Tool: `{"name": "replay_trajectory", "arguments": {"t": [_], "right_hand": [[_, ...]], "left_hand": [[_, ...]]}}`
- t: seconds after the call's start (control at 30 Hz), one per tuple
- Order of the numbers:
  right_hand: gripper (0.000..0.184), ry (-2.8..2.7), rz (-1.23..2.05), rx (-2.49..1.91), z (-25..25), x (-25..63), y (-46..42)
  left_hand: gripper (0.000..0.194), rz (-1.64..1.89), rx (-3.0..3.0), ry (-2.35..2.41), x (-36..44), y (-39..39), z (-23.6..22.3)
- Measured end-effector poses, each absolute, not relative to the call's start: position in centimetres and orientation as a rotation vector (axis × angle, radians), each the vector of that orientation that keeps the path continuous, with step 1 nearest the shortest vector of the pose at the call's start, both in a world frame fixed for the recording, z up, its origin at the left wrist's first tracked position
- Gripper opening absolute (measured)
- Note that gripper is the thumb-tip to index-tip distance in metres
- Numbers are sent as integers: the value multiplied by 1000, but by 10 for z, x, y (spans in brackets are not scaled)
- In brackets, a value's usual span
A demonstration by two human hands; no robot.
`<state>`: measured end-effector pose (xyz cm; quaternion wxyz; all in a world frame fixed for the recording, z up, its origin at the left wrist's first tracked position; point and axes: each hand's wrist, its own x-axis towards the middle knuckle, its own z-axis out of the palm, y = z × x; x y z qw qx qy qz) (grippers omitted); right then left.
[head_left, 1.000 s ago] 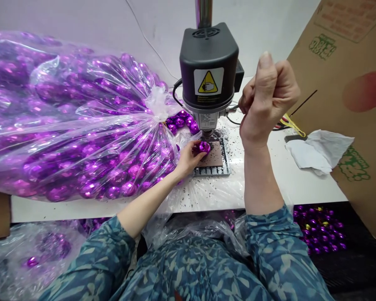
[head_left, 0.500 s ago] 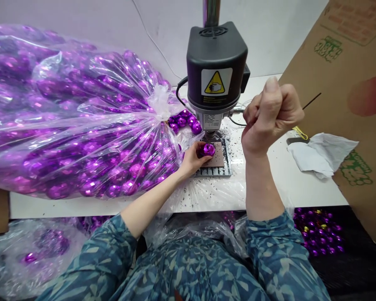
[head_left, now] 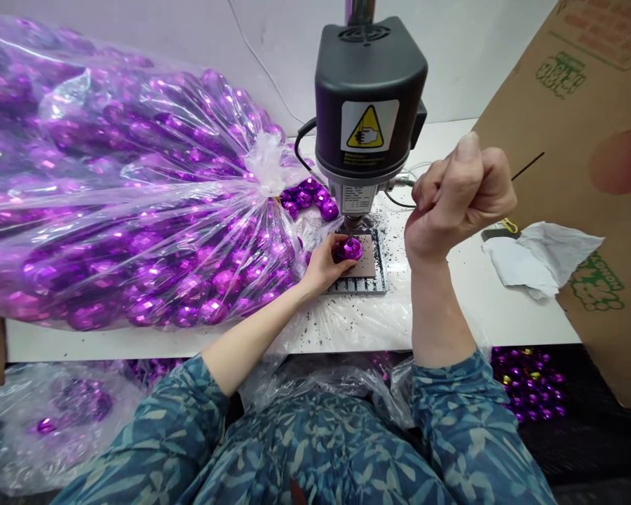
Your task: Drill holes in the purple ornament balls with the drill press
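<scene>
My left hand (head_left: 326,265) is closed round a shiny purple faceted ball (head_left: 353,247), thumb and fingers at its left side. The ball rests on a small brown board (head_left: 367,261) over the slotted metal base plate (head_left: 383,277). Straight above stands a black drill press (head_left: 371,91), its chuck (head_left: 353,223) just over the ball and a thin bit reaching down to the ball's top. My right hand (head_left: 463,193) is raised right of the drill head in a fist round the drill press lever, whose grip is hidden inside the fingers; a thin dark rod (head_left: 528,166) sticks out beyond.
A large clear bag (head_left: 152,210) of purple balls fills the left. Several loose purple balls (head_left: 310,196) lie behind the plate. Dark shavings litter the white table (head_left: 110,344). White paper (head_left: 541,256) and a cardboard box (head_left: 547,126) are at right; more balls (head_left: 533,386) sit below.
The view has shifted slightly. The drill bit now shows against the top of the ball, where a dark spot was visible before. Both hands keep their grips.
</scene>
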<state>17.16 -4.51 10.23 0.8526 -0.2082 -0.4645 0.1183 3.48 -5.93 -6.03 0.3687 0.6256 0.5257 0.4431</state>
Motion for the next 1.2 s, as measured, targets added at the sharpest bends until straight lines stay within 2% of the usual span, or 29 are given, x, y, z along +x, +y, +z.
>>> {"name": "replay_trajectory", "arguments": {"t": [0.5, 0.77, 0.87, 1.03, 1.13, 1.2], "right_hand": [[63, -811, 221, -329, 55, 175, -31], [63, -871, 99, -277, 41, 175, -27], [64, -890, 81, -319, 50, 173, -32], [60, -979, 173, -439, 101, 171, -33], [67, -1042, 240, -478, 125, 171, -28], [68, -1046, 247, -465, 130, 172, -25]], "left_hand": [[54, 1126, 1586, 1344, 34, -61, -56], [53, 1127, 1597, 1371, 35, -62, -56], [52, 1133, 1598, 1365, 36, -62, -56], [50, 1108, 1607, 1444, 38, -66, -45], [43, 1127, 1641, 1557, 33, -87, -27], [37, 1019, 1761, 1518, 26, -115, -17]]}}
